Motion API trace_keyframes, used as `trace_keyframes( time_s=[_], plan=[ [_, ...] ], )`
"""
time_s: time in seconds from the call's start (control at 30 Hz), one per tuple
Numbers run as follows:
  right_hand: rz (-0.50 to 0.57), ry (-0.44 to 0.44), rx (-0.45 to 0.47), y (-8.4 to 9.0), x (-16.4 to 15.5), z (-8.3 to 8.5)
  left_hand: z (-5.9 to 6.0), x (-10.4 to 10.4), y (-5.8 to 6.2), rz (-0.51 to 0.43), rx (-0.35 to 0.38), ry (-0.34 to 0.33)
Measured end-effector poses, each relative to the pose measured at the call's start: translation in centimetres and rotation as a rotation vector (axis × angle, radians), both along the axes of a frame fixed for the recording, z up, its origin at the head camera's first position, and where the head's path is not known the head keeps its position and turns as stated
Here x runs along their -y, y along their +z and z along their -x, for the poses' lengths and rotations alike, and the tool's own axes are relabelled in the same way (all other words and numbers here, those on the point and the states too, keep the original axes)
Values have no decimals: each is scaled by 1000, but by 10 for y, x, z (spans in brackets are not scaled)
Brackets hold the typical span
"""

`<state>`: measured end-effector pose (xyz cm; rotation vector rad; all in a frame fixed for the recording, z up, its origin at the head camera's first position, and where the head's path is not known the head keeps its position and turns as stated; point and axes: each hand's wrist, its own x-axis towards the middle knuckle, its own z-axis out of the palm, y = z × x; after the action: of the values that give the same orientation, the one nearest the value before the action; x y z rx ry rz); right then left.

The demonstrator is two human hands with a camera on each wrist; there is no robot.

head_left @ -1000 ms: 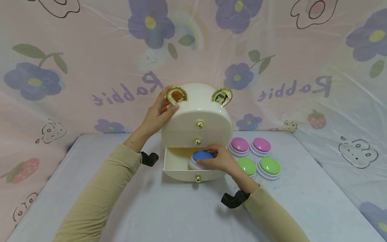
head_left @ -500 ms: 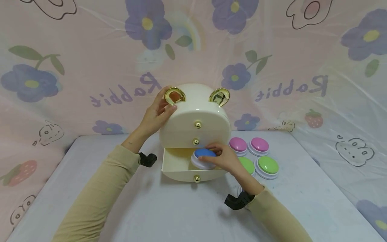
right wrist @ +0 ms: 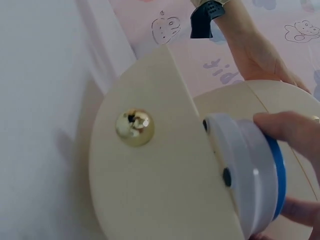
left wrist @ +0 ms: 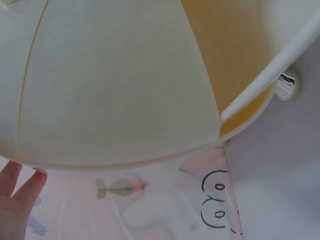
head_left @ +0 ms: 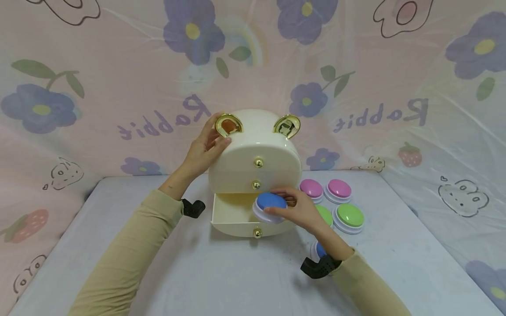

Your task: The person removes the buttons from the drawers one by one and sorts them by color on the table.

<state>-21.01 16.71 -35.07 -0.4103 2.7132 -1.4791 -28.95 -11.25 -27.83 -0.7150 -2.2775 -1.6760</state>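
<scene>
A cream drawer box (head_left: 254,153) with gold-rimmed ears and gold knobs stands on the table, its bottom drawer (head_left: 233,210) pulled out. My left hand (head_left: 203,151) holds the box's upper left side beside an ear, thumb towards the front; in the left wrist view its fingertips (left wrist: 35,182) touch the box's edge. My right hand (head_left: 298,208) pinches a blue-topped push button (head_left: 270,202) by its rim, over the drawer's right front part. The right wrist view shows the button's white base (right wrist: 240,170) tilted beside the drawer front (right wrist: 150,170), dark feet underneath.
Right of the box, on the white table (head_left: 237,276), stand pink push buttons (head_left: 339,188) and green ones (head_left: 350,215). Another blue push button (head_left: 319,250) is partly hidden behind my right wrist. A printed cloth (head_left: 253,79) hangs behind the box.
My right hand has lifted the blue push button from inside the drawer, up and to the right towards the front edge. The other blue button has come into view. My left hand stays on the box.
</scene>
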Motion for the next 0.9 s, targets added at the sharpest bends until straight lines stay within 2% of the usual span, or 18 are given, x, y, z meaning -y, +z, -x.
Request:
trace_keyframes(
  time_s=[0.23,0.4,0.73,0.9],
  plan=[
    [2,38,-81,-3,-7,-8,-23,-5,20,11,5,1],
    [19,39,-129,-4,-13,-12,-27,-6,22,13,3,8],
    [26,-19,-162,-11,-28,-20,-24,-5,20,15,10,3],
    [34,-62,-171,-12,-39,-25,-8,-3,7,-8,0,0]
  ],
)
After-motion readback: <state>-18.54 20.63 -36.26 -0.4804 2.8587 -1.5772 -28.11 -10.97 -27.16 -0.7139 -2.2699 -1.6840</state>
